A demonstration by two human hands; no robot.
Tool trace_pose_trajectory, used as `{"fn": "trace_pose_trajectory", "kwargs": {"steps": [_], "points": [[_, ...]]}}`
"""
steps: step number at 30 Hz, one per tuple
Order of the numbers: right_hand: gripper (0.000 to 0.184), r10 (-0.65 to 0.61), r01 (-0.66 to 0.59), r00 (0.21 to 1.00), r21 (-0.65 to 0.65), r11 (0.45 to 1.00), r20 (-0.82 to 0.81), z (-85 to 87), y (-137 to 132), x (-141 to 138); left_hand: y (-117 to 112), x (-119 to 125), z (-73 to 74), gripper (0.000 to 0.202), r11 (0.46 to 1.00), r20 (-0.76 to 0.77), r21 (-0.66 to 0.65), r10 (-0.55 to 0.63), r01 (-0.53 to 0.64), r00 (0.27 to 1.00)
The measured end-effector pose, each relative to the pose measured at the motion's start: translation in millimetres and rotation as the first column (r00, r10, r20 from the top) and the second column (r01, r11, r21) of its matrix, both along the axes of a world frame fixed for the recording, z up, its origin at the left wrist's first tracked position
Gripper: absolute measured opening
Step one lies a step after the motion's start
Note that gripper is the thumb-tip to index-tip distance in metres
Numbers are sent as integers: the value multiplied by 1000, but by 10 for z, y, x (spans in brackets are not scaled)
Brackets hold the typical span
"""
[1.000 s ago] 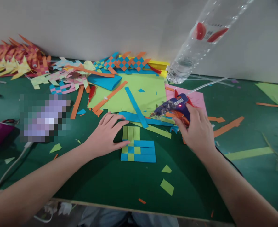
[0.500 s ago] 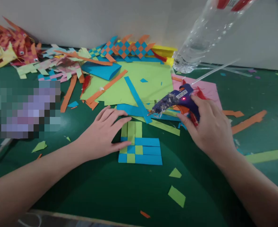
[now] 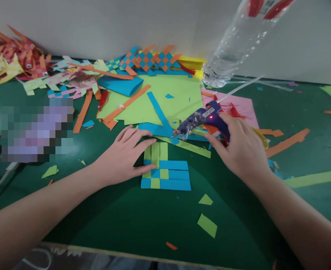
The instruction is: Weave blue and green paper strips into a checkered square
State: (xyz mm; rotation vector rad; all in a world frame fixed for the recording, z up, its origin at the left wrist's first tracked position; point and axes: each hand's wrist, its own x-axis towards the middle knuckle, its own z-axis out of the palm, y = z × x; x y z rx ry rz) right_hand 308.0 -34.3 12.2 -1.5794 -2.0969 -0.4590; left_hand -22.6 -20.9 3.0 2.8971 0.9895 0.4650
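Note:
A woven paper piece [image 3: 175,175] of blue and light green strips lies flat on the green table. At its left edge is my left hand [image 3: 127,155], fingers spread, the thumb tip resting on the weave and the index fingertip by the upper green strips. My right hand [image 3: 240,144] is wrapped round the handle of a dark blue glue gun [image 3: 200,117]. The gun's red light is lit, and clear glue strings cling to its front. Its nozzle points left, above the end of a loose blue strip [image 3: 158,110]. A clear glue stick [image 3: 240,86] juts from its back.
Behind lie green paper sheets [image 3: 179,88], woven paper fish [image 3: 147,60] and a heap of woven scraps [image 3: 72,75]. A clear bottle [image 3: 224,52] stands at the back right. A blurred-out purple object [image 3: 38,131] with a cable is at left. Green offcuts [image 3: 207,225] lie in front.
The whole view has shifted slightly. A yellow loop beside my right hand has come into sight. Both hands keep nearly the same pose, the glue gun still in the right one.

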Motion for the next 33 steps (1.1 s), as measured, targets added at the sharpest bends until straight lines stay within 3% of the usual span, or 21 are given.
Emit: {"fn": "trace_pose_trajectory", "kwargs": {"steps": [4, 11, 22, 28, 33], "points": [[61, 16, -16, 1000, -1, 1000, 11, -12, 0, -14, 2, -9, -9, 63, 999, -15, 34, 2, -1, 1000], [59, 29, -29, 999, 10, 1000, 17, 14, 4, -5, -61, 14, 35, 56, 977, -63, 204, -44, 56, 997], [59, 11, -11, 1000, 9, 1000, 3, 25, -5, 21, -86, 46, 88, 32, 986, 75, 138, -109, 97, 991], [61, 9, -9, 1000, 5, 1000, 5, 19, -7, 8, -116, 71, 115, 42, 967, 150, 203, -184, 152, 971], [59, 28, -28, 1000, 16, 999, 9, 23, -31, -24, -141, 69, 135, 29, 941, 196, 263, -268, 213, 943]]}}
